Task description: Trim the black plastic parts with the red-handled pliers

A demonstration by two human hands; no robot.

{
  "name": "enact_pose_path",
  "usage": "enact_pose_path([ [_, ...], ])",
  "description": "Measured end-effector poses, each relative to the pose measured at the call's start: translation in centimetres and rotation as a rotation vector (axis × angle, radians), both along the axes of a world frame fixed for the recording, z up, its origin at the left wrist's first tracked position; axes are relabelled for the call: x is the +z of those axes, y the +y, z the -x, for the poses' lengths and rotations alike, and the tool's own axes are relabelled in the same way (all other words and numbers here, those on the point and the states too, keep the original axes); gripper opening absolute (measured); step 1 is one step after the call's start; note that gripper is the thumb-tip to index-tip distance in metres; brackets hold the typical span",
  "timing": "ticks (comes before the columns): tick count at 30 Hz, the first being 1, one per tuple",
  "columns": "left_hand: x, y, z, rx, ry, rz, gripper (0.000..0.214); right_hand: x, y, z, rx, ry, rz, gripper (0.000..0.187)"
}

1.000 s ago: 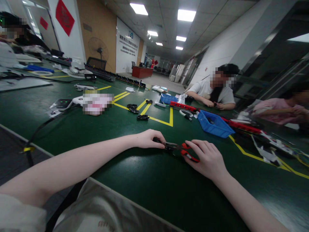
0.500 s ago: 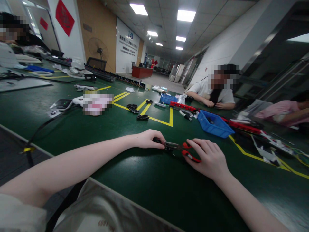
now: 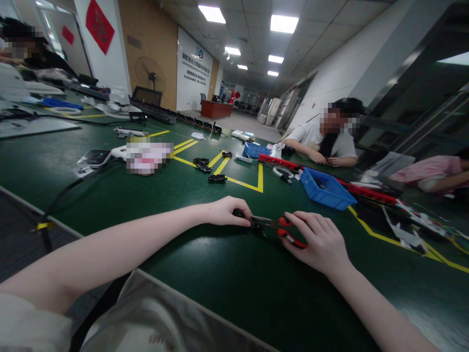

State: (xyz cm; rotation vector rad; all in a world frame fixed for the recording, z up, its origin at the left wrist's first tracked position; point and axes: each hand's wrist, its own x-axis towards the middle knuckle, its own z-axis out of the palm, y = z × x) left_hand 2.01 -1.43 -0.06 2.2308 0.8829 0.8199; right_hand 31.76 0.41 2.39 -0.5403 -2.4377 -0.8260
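My right hand (image 3: 318, 239) is closed around the red handles of a pair of pliers (image 3: 289, 237), whose handles are spread a little apart. The pliers' metal jaws point left, at a small black part (image 3: 240, 213) pinched between the thumb and fingers of my left hand (image 3: 230, 211). Jaws and part meet or overlap just above the green table (image 3: 220, 274); the exact contact is too small to make out. Most of the black part is hidden by my left fingers. Several similar black parts (image 3: 217, 178) lie farther up the table, by the yellow tape.
A blue bin (image 3: 326, 188) stands at the right, and a smaller blue bin (image 3: 256, 149) farther back. Red strips (image 3: 373, 191) run along the right side. A pixelated pink item (image 3: 150, 159) and a white device (image 3: 95, 159) with a cable lie left. A person (image 3: 326, 137) sits across the table.
My hands and the pliers hold almost the same pose. The whole view has shifted very slightly.
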Motion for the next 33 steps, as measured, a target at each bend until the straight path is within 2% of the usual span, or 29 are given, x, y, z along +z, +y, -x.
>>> enact_pose_path([
  [12, -0.25, 0.28, 0.13, -0.02, 0.002, -0.028, 0.014, -0.28, 0.19, -0.31, 0.001, 0.073, 0.182, 0.042],
  [27, -0.11, 0.17, 0.13, -0.037, -0.013, -0.039, 0.011, -0.27, 0.33, -0.68, 0.007, 0.085, 0.324, 0.04],
  [33, -0.14, 0.19, 0.14, -0.029, -0.001, -0.036, 0.011, -0.04, 0.16, -0.63, 0.034, 0.061, 0.338, 0.037],
])
